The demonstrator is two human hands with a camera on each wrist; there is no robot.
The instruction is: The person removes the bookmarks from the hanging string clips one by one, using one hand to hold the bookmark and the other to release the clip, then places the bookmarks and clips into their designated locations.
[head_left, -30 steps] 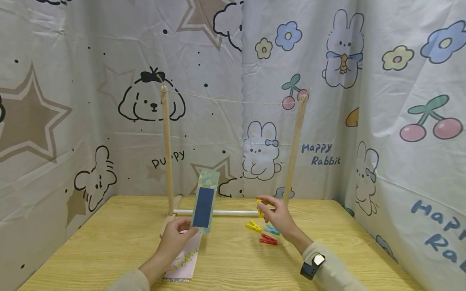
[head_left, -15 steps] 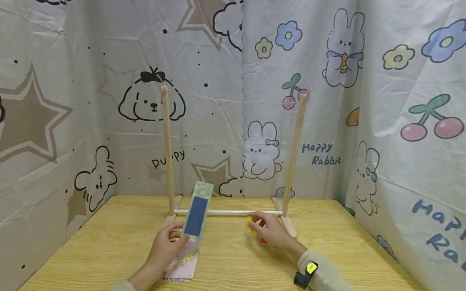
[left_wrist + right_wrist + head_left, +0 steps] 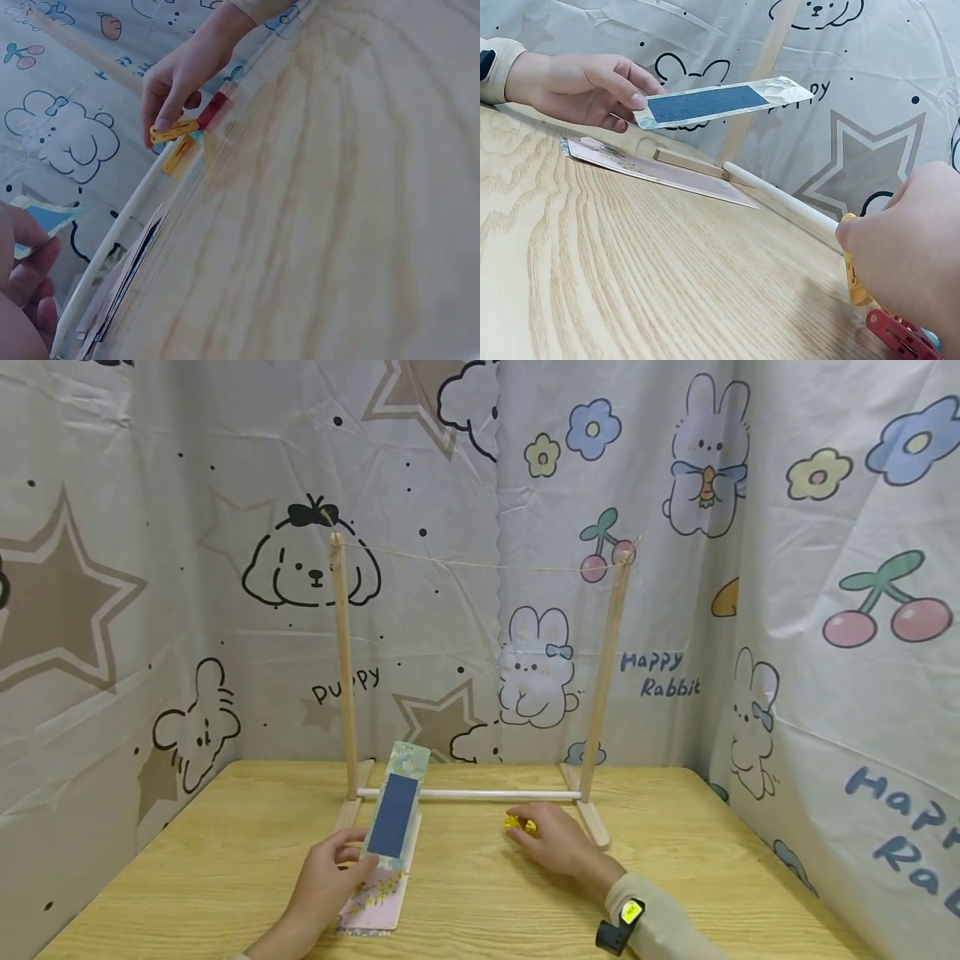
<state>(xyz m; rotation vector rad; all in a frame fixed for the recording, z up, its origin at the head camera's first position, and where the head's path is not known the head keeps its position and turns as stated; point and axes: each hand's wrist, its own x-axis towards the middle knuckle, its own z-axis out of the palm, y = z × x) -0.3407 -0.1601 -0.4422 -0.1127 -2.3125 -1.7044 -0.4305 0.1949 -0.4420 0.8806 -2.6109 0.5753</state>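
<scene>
My left hand (image 3: 324, 878) pinches the lower end of a long bookmark (image 3: 393, 814) with a dark blue panel and a pale green floral border. The bookmark is tilted above a small stack of cards (image 3: 384, 906), the top one pink with yellow flowers. My right hand (image 3: 561, 845) is low over the table at the right, pinching a yellow clothespin (image 3: 174, 133) between thumb and fingers. Right by it are another yellow clothespin (image 3: 178, 154), a red clothespin (image 3: 212, 112) and a blue clothespin (image 3: 931, 337), mostly hidden. In the head view my right hand covers the red and blue ones.
Behind the hands stands a frame with two wooden posts (image 3: 346, 685), a thin string (image 3: 480, 564) tied between their tops and a white rod (image 3: 480, 795) near the base. A printed curtain (image 3: 450, 460) surrounds the wooden table (image 3: 480, 893).
My right hand has lowered with the yellow clothespin, moving left and down to the other clothespins. My left hand has moved the bookmark down and left, over the pink card.
</scene>
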